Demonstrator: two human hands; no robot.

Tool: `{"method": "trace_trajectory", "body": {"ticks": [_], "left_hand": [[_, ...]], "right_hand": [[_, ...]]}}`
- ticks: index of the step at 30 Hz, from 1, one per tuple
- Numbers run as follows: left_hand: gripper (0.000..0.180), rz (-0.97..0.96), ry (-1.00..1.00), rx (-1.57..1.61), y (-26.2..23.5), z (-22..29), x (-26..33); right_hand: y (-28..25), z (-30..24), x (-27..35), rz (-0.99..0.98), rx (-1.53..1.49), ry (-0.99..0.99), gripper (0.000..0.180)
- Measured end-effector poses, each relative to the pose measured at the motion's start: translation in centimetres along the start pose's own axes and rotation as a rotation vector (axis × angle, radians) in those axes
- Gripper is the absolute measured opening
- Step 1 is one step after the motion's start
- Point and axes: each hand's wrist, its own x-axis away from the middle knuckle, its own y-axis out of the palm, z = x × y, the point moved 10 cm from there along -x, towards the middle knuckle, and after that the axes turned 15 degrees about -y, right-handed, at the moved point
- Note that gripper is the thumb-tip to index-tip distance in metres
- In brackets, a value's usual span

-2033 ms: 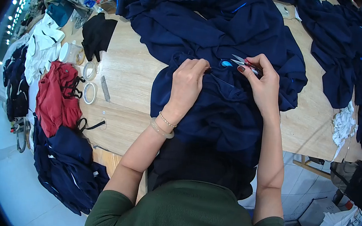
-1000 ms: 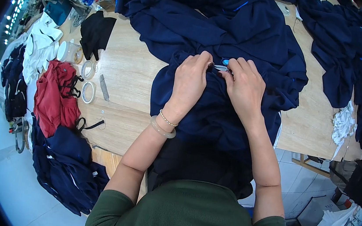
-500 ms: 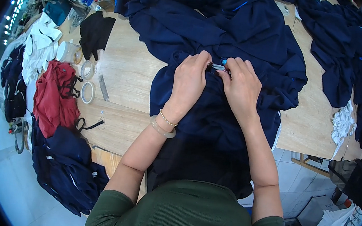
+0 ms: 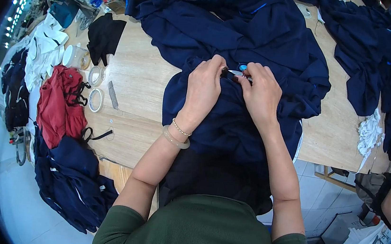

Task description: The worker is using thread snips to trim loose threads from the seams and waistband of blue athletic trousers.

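**Hands pinched on navy cloth**

Your left hand curls shut, pinching the navy garment on the wooden table. Your right hand closes tight around small blue-handled snips, tips touching the same fold.

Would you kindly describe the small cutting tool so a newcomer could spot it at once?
Start at the wooden table and find the navy garment draped over its near edge. Both hands pinch the cloth there; the right hand holds small thread snips, the only thing with a bright blue handle and silver blades against the dark fabric.
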Motion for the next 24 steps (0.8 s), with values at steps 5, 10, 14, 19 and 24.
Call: {"method": "trace_trajectory", "body": {"ticks": [5,10,14,19,24], "left_hand": [[0.012,0.048,-0.176,0.514,-3.1,-0.9,0.5],[0.008,-0.299,-0.223,0.856,-4.2,2.2,5.9],[0.01,-1.462,-0.15,0.326,3.1,4.4,19.0],[0.014,-0.856,0.0,-0.044,1.4,1.6,14.3],[0.023,-0.173,0.151,-0.128,-2.8,4.0,5.2]], "right_hand": [[-1.3,5.3,1.7,0.267,-0.637,0.356,0.009],[-6.5,6.6,2.2,0.423,-0.793,0.39,0.006],[-9.7,7.2,3.3,0.488,-0.772,0.385,0.012],[-12.3,6.6,3.5,0.585,-0.919,0.329,0.023],[-12.4,6.1,3.9,0.525,-0.779,0.367,0.024]]}}
